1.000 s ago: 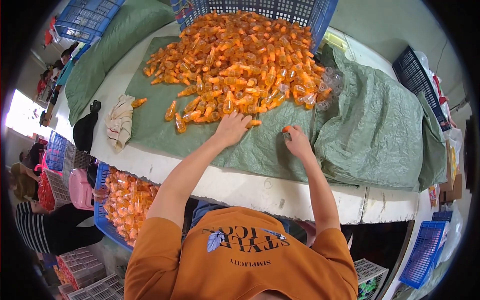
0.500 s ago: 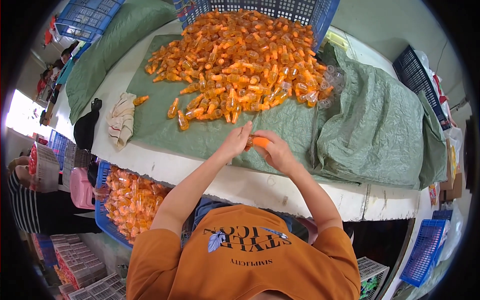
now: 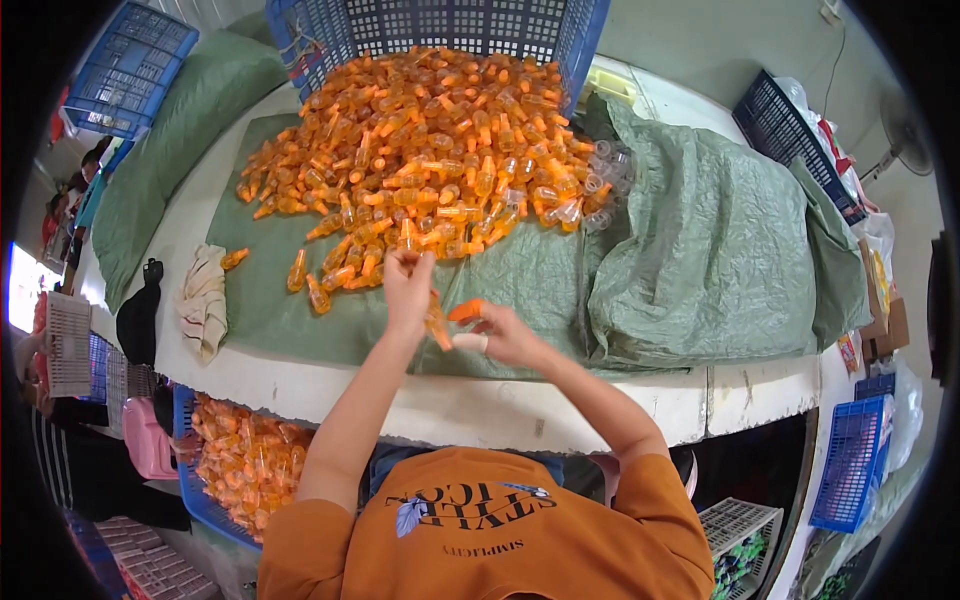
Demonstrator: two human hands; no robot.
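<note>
One small orange bottle (image 3: 438,322) hangs tilted between the hands, over the front part of a green sheet (image 3: 520,275). The left hand (image 3: 408,290) has its thumb and forefinger drawn together at the pile's near edge; whether they pinch anything, or which hand grips the bottle, I cannot tell. The right hand (image 3: 508,338) is just beside it, fingers bent, an orange cover (image 3: 465,311) and a pale cover (image 3: 470,342) on them. Beyond, the pile (image 3: 430,150) of bottles spreads from a tipped blue crate (image 3: 588,60). The sheet lies creased on a white table (image 3: 500,410) with a chipped front edge. A crumpled cloth (image 3: 203,305) rests at left, a folded sack (image 3: 710,240) at right. A fan (image 3: 905,145) stands near the pale wall (image 3: 690,50).
</note>
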